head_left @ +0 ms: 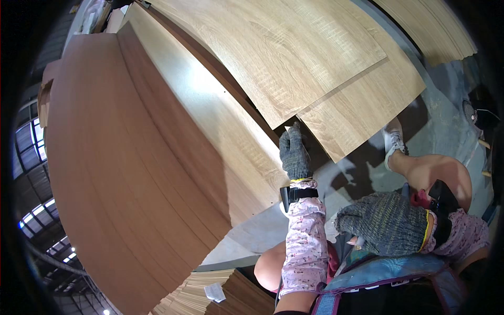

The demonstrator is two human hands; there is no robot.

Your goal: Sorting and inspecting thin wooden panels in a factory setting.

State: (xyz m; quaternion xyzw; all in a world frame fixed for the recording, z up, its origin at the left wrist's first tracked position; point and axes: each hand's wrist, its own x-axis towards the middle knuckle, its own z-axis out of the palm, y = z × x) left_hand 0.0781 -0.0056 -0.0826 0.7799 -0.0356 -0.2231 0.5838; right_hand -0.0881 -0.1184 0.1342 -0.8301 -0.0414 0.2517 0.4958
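Observation:
My left hand (295,155), in a dark grey knit glove, reaches forward to the near corner of a light wood-grain board (294,63). Its fingers are drawn together, and a small pale bit shows at their tips; I cannot tell what it is. Under that board lies a second wood-grain board (362,113), with a dark gap beside my fingers. Close to my lap, my right hand (386,223), gloved alike, is curled over the blue apron (388,270). Its fingers are bent and partly hidden, so whatever they hold cannot be made out.
On the left stands a large brown panel (126,168), with a long pale wood-grain panel (205,100) beside it. Stacked boards lie at the top right (428,26) and bottom (231,294), the lower stack bearing a white scrap (214,292). A fan-like object (475,113) stands far right.

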